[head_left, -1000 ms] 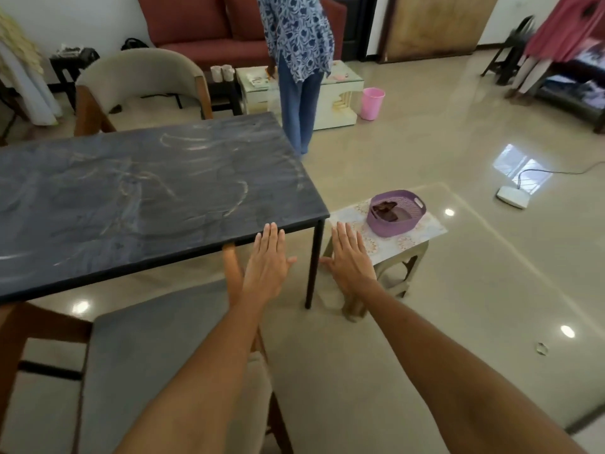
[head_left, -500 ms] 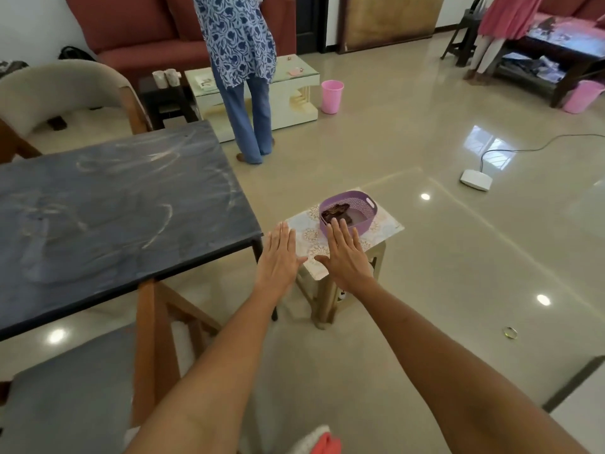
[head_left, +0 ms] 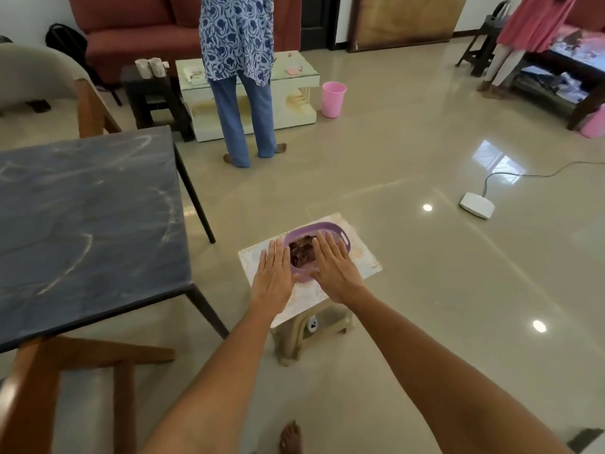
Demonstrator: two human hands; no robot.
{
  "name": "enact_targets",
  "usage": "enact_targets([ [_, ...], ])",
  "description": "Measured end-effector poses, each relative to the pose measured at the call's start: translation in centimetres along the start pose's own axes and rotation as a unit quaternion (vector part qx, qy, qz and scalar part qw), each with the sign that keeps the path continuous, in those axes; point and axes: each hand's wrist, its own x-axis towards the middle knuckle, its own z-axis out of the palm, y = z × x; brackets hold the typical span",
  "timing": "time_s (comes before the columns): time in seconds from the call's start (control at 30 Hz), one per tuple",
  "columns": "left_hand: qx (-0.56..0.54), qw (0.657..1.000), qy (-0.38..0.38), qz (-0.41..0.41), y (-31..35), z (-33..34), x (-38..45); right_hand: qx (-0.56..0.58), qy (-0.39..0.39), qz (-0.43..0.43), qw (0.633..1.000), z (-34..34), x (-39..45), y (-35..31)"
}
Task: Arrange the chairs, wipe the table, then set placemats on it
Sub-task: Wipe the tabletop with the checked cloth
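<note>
A dark blue-grey table [head_left: 85, 224] with pale smear marks fills the left side. To its right a small beige stool [head_left: 307, 326] carries a patterned placemat [head_left: 363, 260], and on that a purple basket [head_left: 330, 232] holding a dark brown cloth [head_left: 302, 253]. My left hand [head_left: 273, 278] and my right hand [head_left: 334, 267] are stretched out flat, palms down, over the near rim of the basket, one on each side, fingers straight and holding nothing. A wooden chair [head_left: 42, 385] stands tucked at the table's near edge. A beige padded chair [head_left: 39, 80] is at the far side.
A person in a blue patterned top [head_left: 239, 73] stands beyond the table by a low white coffee table [head_left: 294, 90]. A pink bin [head_left: 333, 99], a dark stool [head_left: 154, 96], a white floor device with cable [head_left: 476, 204] and a red sofa [head_left: 137, 31] are around.
The view has swung right and closer to the stool. Both flat hands have moved from beside the table corner to over the purple basket.
</note>
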Motion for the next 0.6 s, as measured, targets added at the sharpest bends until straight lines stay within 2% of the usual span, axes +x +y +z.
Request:
enact_targets([
  [0.3, -0.003, 0.998, -0.019, -0.052, 5.5, 0.7, 8.7, -0.048, -0.019, -0.090, 0.995, -1.0, 6.1, 10.5],
  [0.6, -0.026, 0.981, -0.032, -0.188, 11.3, 3.5, 17.1, -0.088, -0.003, -0.242, 0.966, 0.6, 14.8, 21.4],
])
